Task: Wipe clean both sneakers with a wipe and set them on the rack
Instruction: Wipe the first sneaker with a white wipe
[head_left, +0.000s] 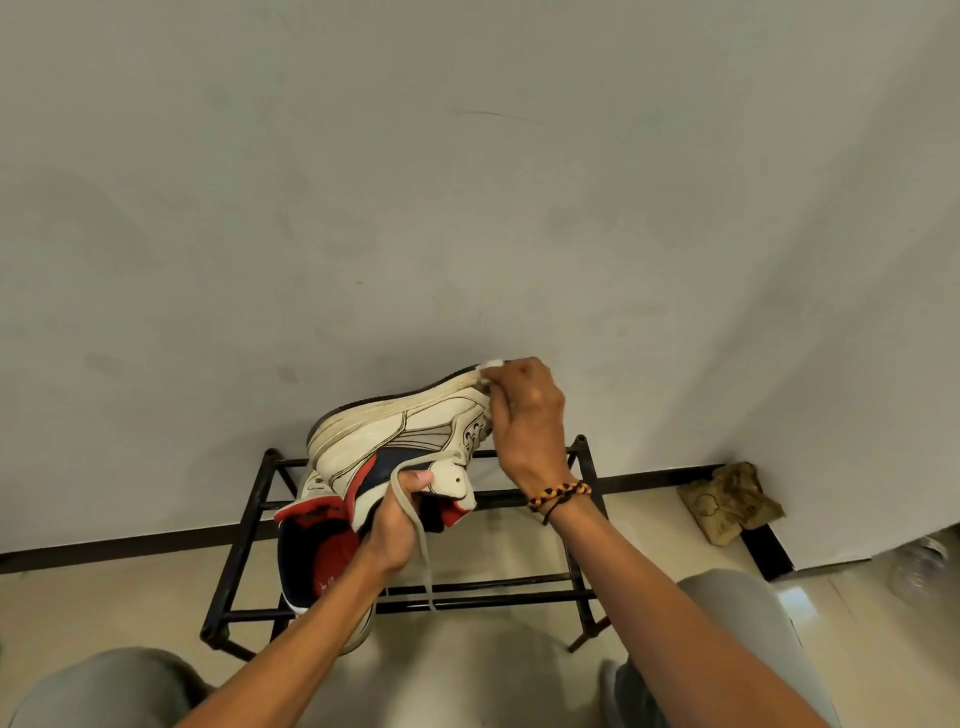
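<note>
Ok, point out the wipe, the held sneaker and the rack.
wipe (490, 365): head view, on the white wad at the right hand's fingertips.
held sneaker (410, 434): head view, on its white side panel.
rack (519, 596): head view, on a front bar.

head view | looks forward-down | close over rack (498, 597) | facing wall (467, 182)

Sneaker (400, 441) held tilted, sole up, above black rack (519, 595), gripped at collar by left hand (397, 525); right hand (524, 415) pressing white wipe (490, 365) on toe edge; second sneaker (322, 561) resting on rack, at its left end
</note>
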